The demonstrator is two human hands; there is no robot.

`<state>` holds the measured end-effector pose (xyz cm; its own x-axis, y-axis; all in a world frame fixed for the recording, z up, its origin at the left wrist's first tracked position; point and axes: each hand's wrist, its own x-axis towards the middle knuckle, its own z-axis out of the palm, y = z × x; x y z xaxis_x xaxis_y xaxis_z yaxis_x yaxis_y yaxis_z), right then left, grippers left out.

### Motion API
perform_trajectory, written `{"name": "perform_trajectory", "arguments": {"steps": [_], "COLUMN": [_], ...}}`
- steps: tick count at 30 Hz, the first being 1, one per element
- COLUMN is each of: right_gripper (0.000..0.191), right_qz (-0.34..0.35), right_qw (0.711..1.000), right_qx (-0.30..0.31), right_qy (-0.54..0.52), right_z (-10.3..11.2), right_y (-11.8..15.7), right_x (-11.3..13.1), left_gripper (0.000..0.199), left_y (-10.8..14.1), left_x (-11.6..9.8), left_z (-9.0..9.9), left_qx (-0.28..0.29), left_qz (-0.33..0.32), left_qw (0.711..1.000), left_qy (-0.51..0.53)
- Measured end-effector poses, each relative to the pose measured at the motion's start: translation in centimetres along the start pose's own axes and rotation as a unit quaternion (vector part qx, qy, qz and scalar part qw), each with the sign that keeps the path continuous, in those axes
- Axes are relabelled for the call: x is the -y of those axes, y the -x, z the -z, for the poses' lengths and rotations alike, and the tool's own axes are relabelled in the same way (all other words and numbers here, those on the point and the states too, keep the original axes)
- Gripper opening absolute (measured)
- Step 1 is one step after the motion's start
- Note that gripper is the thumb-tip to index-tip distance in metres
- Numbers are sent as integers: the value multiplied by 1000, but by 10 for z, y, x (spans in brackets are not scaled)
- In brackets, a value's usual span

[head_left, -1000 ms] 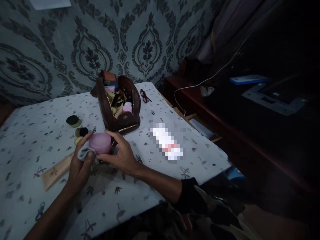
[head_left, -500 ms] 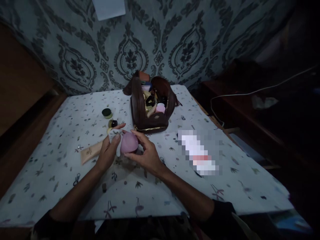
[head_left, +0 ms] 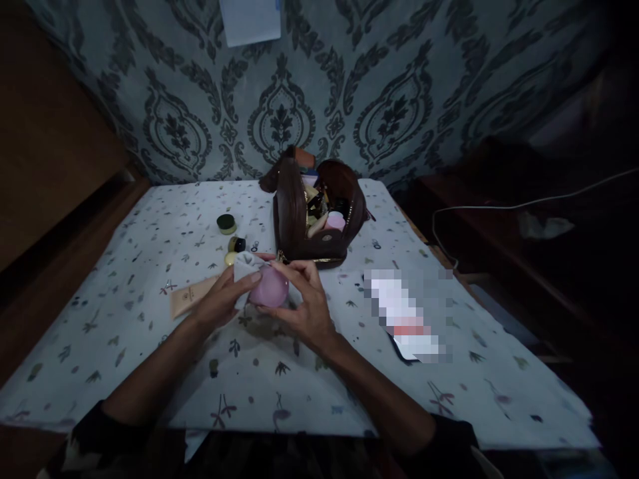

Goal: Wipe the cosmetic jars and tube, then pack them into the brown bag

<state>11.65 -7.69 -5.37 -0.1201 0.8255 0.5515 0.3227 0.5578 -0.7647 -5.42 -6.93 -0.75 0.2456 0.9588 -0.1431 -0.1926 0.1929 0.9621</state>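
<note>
Between my hands is a smooth, pink, rounded container (head_left: 270, 289), held just above the table. My right hand (head_left: 310, 307) grips its right side, thumb underneath and fingers along the top. My left hand (head_left: 222, 296) pinches a folded white cloth (head_left: 245, 265) and presses it against the container's left side. A beige squeeze tube (head_left: 192, 297) lies on the table, partly behind my left hand. Just beyond that hand are a small yellow round item (head_left: 230, 259) and a small dark-lidded jar (head_left: 237, 244). Farther back sits another dark-lidded jar (head_left: 226, 224).
An unzipped brown bag (head_left: 292, 219) full of toiletries, including a pink jar (head_left: 335, 221), stands behind my hands. To the right lies a phone (head_left: 407, 319) with a blurred-out screen. The table (head_left: 299, 406) has a patterned white cover and meets a papered wall (head_left: 229, 133).
The camera view has shifted, so everything appears farther right. My left thumb and the cloth have moved up over the pink container's upper left side. Both hands keep their hold.
</note>
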Motion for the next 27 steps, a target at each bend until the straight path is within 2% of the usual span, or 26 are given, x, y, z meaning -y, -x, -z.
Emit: {"name": "perform_trajectory", "arguments": {"steps": [6, 12, 16, 18, 20, 23, 27], "right_gripper": [73, 70, 62, 60, 58, 60, 62], "right_qz": [-10, 39, 95, 94, 60, -46, -170], "right_qw": [999, 998, 994, 995, 997, 990, 958], "right_qx": [40, 49, 44, 42, 31, -5, -41], "right_qy": [-9, -8, -3, -15, -48, -131, -227], "right_z": [-3, -6, -7, -6, -6, -7, -5], "right_y": [0, 3, 4, 3, 2, -1, -4], "right_x": [2, -1, 0, 2, 4, 6, 8], "left_gripper": [54, 34, 39, 43, 47, 54, 56], "left_y": [-2, -4, -5, -6, -6, -4, 0], "left_x": [11, 12, 7, 6, 7, 10, 12], "left_z": [-2, 0, 1, 1, 1, -2, -4], "left_qx": [-45, -62, -84, -100, -109, -87, -40], "left_qz": [-44, -92, -86, -84, -76, -72, -140], "left_qw": [998, 994, 993, 991, 991, 992, 971], "left_qy": [0, -18, -17, -13, -13, -63, -188]}}
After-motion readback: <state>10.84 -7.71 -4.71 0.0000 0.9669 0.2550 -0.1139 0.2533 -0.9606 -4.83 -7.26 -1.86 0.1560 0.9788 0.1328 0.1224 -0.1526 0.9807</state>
